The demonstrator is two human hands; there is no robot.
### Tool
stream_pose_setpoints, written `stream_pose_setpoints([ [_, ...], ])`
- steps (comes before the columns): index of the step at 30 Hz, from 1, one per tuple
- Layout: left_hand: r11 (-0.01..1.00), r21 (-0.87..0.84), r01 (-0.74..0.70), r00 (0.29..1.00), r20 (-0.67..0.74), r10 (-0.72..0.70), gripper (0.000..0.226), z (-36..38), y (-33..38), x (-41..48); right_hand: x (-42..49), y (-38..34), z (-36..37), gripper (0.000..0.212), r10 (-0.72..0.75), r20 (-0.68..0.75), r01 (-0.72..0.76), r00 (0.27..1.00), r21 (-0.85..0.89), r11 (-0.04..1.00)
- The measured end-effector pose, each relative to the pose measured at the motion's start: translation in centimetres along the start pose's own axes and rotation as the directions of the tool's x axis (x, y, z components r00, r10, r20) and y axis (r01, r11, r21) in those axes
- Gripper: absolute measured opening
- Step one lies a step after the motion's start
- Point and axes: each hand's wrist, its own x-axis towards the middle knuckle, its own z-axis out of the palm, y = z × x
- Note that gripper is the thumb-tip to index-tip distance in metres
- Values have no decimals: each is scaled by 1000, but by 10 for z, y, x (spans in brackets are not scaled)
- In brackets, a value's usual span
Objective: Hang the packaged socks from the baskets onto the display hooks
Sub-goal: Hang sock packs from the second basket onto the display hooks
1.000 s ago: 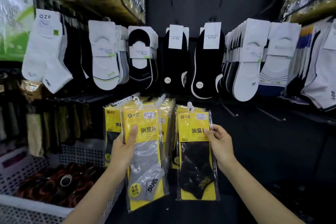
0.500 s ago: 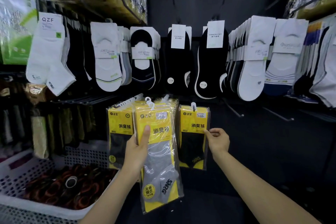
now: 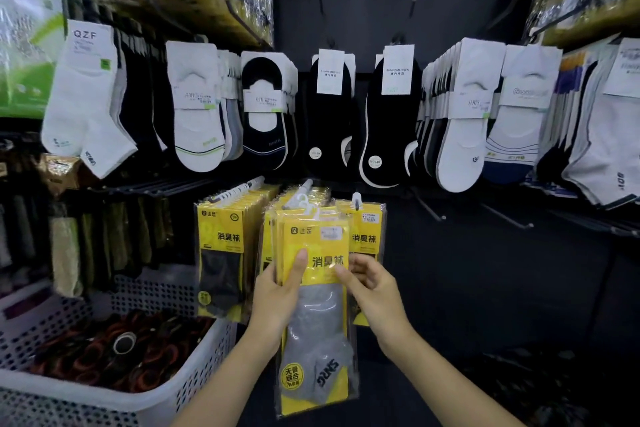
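Note:
My left hand (image 3: 280,291) grips a stack of yellow sock packets (image 3: 317,315), thumb across the front one, which shows a grey sock. My right hand (image 3: 372,282) pinches the right edge of that front packet. Behind it a black-sock packet (image 3: 369,229) hangs on a hook by its white hanger. More yellow packets (image 3: 221,246) hang in a row on the hook to the left. A white perforated basket (image 3: 194,350) sits at lower left.
White and black socks on cards (image 3: 460,114) hang in a row above. Bare black hooks (image 3: 429,208) stick out to the right of the yellow packets. The basket holds dark, reddish bundled items (image 3: 114,350). Wrapped goods hang at top left and top right.
My right hand let go of the black-sock packet, which now hangs on its hook, and moved left to pinch the front packet of the stack. My left hand kept its hold.

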Motion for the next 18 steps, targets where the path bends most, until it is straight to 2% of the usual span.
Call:
stream_pose_setpoints([
  [6, 999, 25, 22, 998, -67, -20, 45, 0, -2, -3, -7, -1, -7, 19, 56, 12, -57, 998, 140, 989],
  [10, 999, 36, 33, 998, -53, -31, 27, -8, 2, -3, -3, 3, -21, 15, 129, -53, -114, 990, 230, 966],
  [14, 998, 57, -4, 994, -111, 10, 30, -23, 5, 6, 8, 2, -38, 9, 110, -161, -77, 981, 197, 977],
  [18, 998, 59, -26, 988, -150, 35, 33, -34, 2, 14, 24, 0, -44, 6, 73, -186, -47, 980, 139, 989],
])
